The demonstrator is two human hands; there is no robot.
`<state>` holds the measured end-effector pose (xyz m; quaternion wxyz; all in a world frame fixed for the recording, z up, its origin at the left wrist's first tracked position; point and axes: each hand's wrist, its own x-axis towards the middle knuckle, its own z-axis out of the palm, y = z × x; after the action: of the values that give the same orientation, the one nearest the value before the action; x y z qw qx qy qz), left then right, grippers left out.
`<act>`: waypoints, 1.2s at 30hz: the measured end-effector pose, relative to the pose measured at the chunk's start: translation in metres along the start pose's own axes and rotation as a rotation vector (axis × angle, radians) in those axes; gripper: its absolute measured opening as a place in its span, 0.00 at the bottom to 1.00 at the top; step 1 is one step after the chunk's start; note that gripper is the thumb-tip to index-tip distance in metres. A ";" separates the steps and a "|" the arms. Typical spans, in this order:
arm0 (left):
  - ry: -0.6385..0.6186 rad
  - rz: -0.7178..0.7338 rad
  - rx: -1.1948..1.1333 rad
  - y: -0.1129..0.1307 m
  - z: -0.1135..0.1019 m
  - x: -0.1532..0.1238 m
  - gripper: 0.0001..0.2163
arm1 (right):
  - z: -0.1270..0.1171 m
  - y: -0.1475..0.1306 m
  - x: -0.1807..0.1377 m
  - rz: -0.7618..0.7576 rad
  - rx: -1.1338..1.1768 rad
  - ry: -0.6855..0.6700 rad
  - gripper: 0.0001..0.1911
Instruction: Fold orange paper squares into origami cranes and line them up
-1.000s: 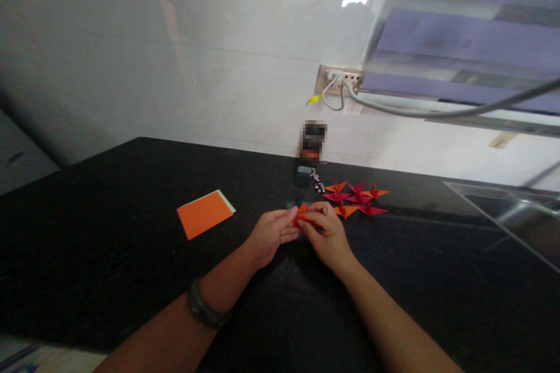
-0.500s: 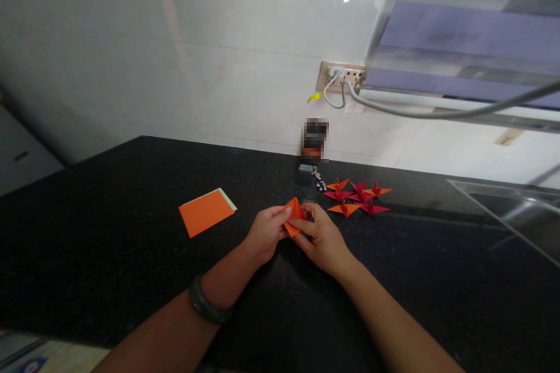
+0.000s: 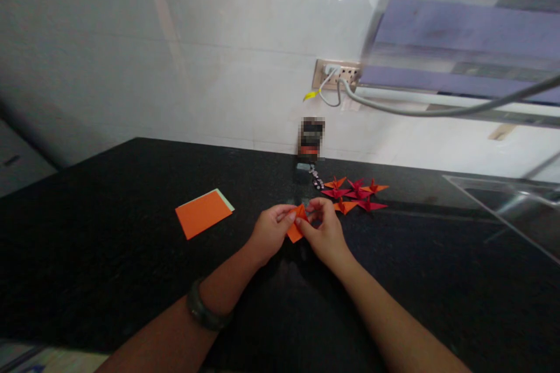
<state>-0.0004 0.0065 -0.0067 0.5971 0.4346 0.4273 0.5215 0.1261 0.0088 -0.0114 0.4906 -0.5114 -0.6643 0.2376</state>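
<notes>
Between my two hands is a partly folded piece of orange origami paper (image 3: 296, 233), with a pointed top and a lower corner facing me. My left hand (image 3: 272, 229) grips its left side, thumb on top and fingers behind. My right hand (image 3: 324, 229) pinches the right side with the thumb near the middle; its other fingers curl behind the upper edge. To the right lies a group of several folded paper cranes (image 3: 345, 206) in orange and red. At the left rests a stack of square paper (image 3: 203, 215), orange on top with a pale green edge showing.
All this lies on a black speckled countertop (image 3: 131, 280). A sink (image 3: 494, 204) is set in at the right. Against the wall stands a pixelated dark object (image 3: 310, 140) with a beaded strap (image 3: 315, 178) beside it. A cable (image 3: 420, 112) runs from the wall socket (image 3: 336, 74).
My right thumb has moved up to the middle of the orange paper, and my right fingers have shifted behind its upper edge. The paper has turned slightly. The whole view has shifted a little.
</notes>
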 end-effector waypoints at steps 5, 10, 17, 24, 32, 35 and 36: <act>-0.014 -0.104 -0.068 0.003 0.000 -0.001 0.12 | -0.002 0.004 0.003 -0.061 -0.009 -0.094 0.07; -0.099 -0.266 -0.273 0.007 -0.002 -0.003 0.10 | -0.004 0.004 0.004 -0.063 0.022 0.003 0.08; -0.176 -0.258 -0.333 0.003 -0.001 -0.004 0.09 | -0.004 0.003 0.002 -0.082 0.054 -0.021 0.07; -0.160 -0.134 -0.157 -0.001 0.000 -0.006 0.14 | 0.000 0.004 0.000 -0.020 0.101 -0.014 0.07; 0.003 0.002 0.070 -0.002 0.003 -0.005 0.14 | -0.001 0.000 -0.001 -0.057 0.180 -0.084 0.07; 0.021 0.020 0.090 0.000 0.003 -0.006 0.14 | -0.001 0.000 -0.002 -0.022 0.268 -0.094 0.06; 0.026 0.027 0.095 0.001 0.003 -0.007 0.14 | -0.001 0.000 -0.002 -0.003 0.300 -0.086 0.05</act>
<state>0.0022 -0.0004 -0.0049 0.5629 0.4616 0.4534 0.5143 0.1272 0.0066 -0.0122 0.5331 -0.4206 -0.6425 0.3551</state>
